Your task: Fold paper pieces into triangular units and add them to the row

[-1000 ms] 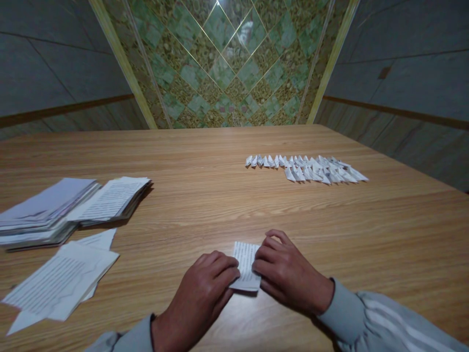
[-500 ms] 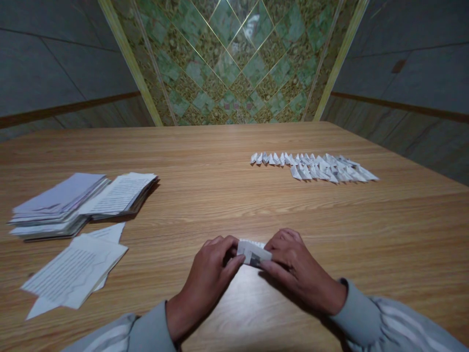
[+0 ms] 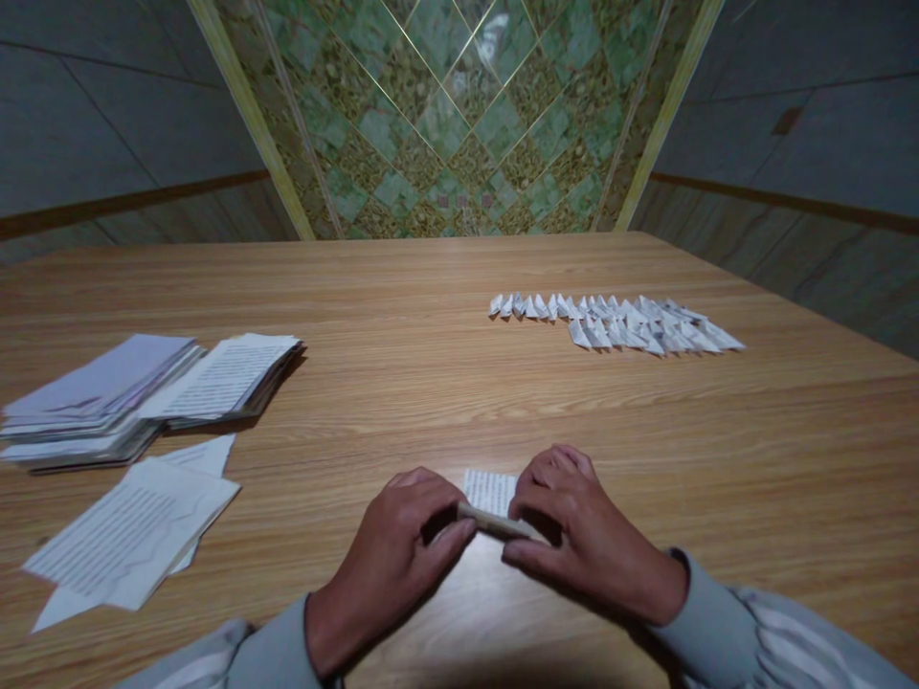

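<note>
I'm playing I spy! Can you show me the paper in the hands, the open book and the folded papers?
Paper (image 3: 491, 492): head view, on its printed part.
Open book (image 3: 170, 395): head view, right page, near the middle.
Folded papers (image 3: 633, 335): head view, mid-group.

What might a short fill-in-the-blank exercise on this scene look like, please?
1. Of the left hand and the right hand, ____ touch the folded paper.
2. The pile of pages lies toward the ____ side of the table.
3. The small paper shapes form ____ rows.
4. Tiles on the far wall make a ____ pattern.

Missing words: both; left; two; diamond.
</note>
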`<state>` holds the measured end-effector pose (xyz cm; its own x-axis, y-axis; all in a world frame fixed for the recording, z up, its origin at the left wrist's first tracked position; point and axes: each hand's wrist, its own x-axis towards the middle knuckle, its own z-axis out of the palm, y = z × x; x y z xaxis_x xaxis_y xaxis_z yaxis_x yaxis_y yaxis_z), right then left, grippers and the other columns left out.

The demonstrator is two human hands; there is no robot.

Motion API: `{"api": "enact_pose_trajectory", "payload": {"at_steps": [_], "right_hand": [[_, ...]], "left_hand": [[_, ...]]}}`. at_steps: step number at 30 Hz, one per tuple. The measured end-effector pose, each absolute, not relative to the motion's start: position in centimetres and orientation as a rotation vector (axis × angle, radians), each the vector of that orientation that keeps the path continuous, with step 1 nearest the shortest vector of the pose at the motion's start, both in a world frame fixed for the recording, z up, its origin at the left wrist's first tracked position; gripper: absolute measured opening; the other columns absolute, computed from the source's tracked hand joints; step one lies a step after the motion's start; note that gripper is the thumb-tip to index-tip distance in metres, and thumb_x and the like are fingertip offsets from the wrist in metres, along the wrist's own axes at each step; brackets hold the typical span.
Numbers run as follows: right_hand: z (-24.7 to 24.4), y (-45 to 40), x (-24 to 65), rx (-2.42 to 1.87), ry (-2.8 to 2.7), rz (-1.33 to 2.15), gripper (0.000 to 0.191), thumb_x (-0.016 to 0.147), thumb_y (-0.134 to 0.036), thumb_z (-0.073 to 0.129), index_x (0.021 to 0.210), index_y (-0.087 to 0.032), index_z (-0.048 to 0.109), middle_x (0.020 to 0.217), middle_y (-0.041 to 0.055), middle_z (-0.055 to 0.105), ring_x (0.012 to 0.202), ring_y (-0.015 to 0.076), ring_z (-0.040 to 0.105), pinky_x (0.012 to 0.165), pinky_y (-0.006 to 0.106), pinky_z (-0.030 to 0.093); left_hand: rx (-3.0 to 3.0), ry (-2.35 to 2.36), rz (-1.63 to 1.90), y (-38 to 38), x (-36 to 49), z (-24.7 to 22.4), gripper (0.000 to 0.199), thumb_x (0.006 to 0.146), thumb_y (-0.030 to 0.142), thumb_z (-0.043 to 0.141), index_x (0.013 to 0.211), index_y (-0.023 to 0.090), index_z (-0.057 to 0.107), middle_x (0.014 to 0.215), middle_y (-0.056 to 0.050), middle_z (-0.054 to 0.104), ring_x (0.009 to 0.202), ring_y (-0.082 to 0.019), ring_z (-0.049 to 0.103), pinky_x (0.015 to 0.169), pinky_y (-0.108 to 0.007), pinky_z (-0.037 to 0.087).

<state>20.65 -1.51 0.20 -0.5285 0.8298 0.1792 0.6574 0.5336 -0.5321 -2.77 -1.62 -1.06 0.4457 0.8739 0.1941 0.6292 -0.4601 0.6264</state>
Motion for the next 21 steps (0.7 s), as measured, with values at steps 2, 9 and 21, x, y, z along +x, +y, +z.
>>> {"api": "enact_pose_trajectory", "payload": {"at_steps": [2, 9, 21], "right_hand": [[0.4, -1.6, 20.8, -1.206, -2.407, 0.581, 0.024, 0.077, -0.036, 0.084, 0.084, -0.021, 0.067, 0.088, 0.0, 0.06, 0.095, 0.0212, 0.053, 0.097, 0.042, 0.03], [0.0, -1.3, 20.8, -1.222, -2.392, 0.596, 0.019, 0.098, -0.025, 0.06, 0.082, -0.021, 0.069, 0.087, 0.0, 0.062, 0.094, 0.0186, 0.054, 0.1, 0.043, 0.026], [-1.5, -1.0, 19.7, -1.423, -2.181, 0.42, 0.025, 0.084, -0.016, 0.075, 0.062, -0.016, 0.062, 0.073, -0.0006, 0.059, 0.084, 0.019, 0.053, 0.09, 0.04, 0.032]], "left_hand": [[2.29, 1.181, 0.688, -1.8, -2.8, -1.1, 0.008, 0.092, 0.024, 0.064, 0.086, 0.022, 0.068, 0.087, -0.002, 0.068, 0.085, -0.021, 0.06, 0.077, -0.034, 0.042], [2.361, 1.301, 0.588, -1.5, -2.4, -2.0, 0.011, 0.095, 0.027, 0.062, 0.087, 0.02, 0.066, 0.088, -0.003, 0.063, 0.086, -0.023, 0.056, 0.077, -0.037, 0.04], [2.344, 1.463, 0.477, -0.3, -1.6, -1.8, 0.021, 0.092, 0.035, 0.066, 0.079, 0.019, 0.063, 0.091, -0.004, 0.059, 0.088, -0.025, 0.053, 0.076, -0.038, 0.038]]}}
